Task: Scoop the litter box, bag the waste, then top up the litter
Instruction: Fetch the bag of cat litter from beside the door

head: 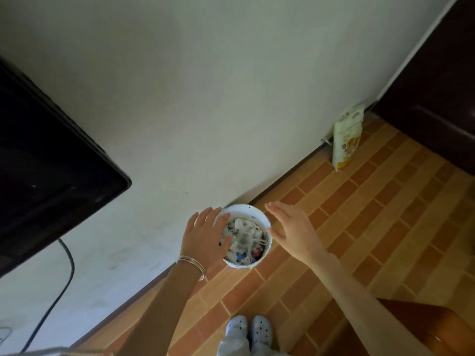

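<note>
While spread open, both hands (205,233) (290,231) flank the bin (267,249).

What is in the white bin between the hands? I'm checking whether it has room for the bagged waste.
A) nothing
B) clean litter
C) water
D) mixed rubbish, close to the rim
D: the bin by the wall holds crumpled pale scraps with red and blue bits piled near its rim, while the left hand and right hand flank it, open.

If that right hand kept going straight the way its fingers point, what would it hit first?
Probably the white wall just behind the round white waste bucket; the right hand points up past the rim, though depth is unclear.
</note>
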Demonstrator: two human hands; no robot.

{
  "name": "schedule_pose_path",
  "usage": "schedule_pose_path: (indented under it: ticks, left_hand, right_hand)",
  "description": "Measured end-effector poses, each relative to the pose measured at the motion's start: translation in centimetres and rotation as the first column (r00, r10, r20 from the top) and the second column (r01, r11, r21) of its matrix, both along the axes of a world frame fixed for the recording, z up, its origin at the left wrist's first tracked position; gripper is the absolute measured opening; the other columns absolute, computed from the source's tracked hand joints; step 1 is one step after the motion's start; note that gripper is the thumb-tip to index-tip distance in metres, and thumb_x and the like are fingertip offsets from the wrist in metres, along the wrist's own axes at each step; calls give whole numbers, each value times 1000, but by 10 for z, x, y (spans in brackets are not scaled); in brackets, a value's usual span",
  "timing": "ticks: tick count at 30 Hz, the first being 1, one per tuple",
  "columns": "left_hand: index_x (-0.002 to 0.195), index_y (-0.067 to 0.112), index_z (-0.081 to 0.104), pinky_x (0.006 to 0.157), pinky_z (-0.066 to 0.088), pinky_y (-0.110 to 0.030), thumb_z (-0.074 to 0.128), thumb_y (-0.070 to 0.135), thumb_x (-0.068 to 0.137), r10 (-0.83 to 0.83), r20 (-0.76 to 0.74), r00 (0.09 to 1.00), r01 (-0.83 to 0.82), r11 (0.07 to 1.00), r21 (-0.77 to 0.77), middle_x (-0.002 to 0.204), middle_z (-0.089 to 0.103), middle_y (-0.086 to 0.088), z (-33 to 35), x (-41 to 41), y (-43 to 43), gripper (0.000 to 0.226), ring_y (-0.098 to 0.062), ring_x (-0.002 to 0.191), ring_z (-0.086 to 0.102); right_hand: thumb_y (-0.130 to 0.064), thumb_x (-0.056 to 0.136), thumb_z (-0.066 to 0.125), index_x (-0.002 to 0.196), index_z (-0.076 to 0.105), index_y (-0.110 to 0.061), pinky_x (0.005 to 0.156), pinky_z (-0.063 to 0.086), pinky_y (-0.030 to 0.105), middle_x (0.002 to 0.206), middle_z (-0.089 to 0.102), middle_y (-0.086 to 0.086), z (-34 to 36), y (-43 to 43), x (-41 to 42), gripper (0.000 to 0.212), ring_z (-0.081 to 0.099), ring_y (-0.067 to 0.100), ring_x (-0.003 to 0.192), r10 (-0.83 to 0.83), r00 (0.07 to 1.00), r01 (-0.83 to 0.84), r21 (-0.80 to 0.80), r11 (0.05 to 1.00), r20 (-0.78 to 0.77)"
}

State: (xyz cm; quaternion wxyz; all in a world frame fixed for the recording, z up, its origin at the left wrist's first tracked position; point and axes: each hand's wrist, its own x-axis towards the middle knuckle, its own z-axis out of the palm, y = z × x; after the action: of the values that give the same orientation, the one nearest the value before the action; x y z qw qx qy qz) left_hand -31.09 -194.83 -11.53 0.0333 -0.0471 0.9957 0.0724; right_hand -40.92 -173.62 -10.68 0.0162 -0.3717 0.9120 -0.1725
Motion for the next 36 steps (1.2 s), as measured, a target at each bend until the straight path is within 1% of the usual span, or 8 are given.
schedule_pose_path:
  ticks: [2, 6, 13, 17, 21, 26, 30, 36]
  left_hand:
    - [114, 19, 64, 90, 50, -47, 38, 47, 80, -7, -44, 999, 7, 1000, 3, 117, 65, -5, 20, 1, 0, 51, -28, 107, 61]
    - [119, 19, 62, 92, 48, -49, 35, 48, 84, -36, -142, 989, 36, 999, -3, 121, 62, -6, 61, -4, -2, 52, -29, 111, 59]
    - [125, 17, 58, 96, 44, -50, 36, 46, 84, -130, -262, 956, 127, 991, -30, 126, 59, -10, 116, -5, 20, 54, -32, 115, 56]
    - [129, 19, 54, 100, 40, -51, 34, 47, 86, -185, -257, 949, 186, 982, -22, 132, 55, -8, 122, 4, 42, 55, -31, 121, 52]
    - [133, 19, 51, 101, 40, -51, 32, 50, 87, -187, -227, 956, 192, 981, 4, 136, 52, -8, 116, 11, 57, 58, -29, 125, 49]
    - [131, 19, 52, 98, 43, -51, 30, 51, 86, -269, -155, 951, 269, 963, -21, 135, 54, -7, 100, 4, 66, 59, -29, 123, 51]
    - [132, 20, 51, 99, 42, -50, 31, 51, 84, -294, -109, 950, 293, 956, -24, 135, 53, -7, 93, -14, 76, 60, -29, 123, 51]
    - [131, 22, 52, 99, 42, -49, 30, 52, 85, -312, -86, 946, 307, 950, -62, 133, 55, -6, 87, -61, 109, 59, -27, 122, 52]
  right_hand:
    - [-32, 78, 70, 126, 54, -14, 97, 43, 40, 123, 60, 2, 17, 8, 5, 54, 56, 18, 113, -26, 999, 25, -9, 1000, -34]
    - [-41, 86, 47, 131, 48, -14, 103, 37, 42, 131, 55, 2, 57, 20, 7, 53, 50, 17, 122, -60, 987, 54, -39, 998, -151]
    - [-35, 86, 48, 135, 43, -11, 108, 26, 40, 138, 48, 6, 108, 38, 19, 54, 40, 20, 130, -119, 959, 87, -134, 987, -259]
    - [-34, 88, 52, 139, 39, -14, 112, 21, 40, 144, 41, 6, 108, 51, 35, 56, 32, 20, 135, -141, 961, 116, -119, 986, -238]
    - [-32, 88, 58, 141, 37, -14, 113, 23, 47, 147, 36, 4, 97, 67, 53, 60, 25, 19, 139, -199, 957, 186, -82, 979, -210]
    - [-35, 88, 56, 142, 34, -16, 112, 23, 49, 148, 35, 3, 87, 87, 63, 61, 25, 20, 139, -258, 949, 259, -19, 966, -182]
    - [-38, 90, 52, 144, 28, -18, 114, 18, 45, 150, 31, 1, 79, 106, 51, 63, 21, 18, 140, -272, 951, 279, 33, 960, -149]
    - [-39, 91, 50, 146, 24, -21, 114, 19, 45, 151, 29, -1, 65, 140, 7, 64, 19, 15, 141, -274, 958, 280, 76, 957, -83]
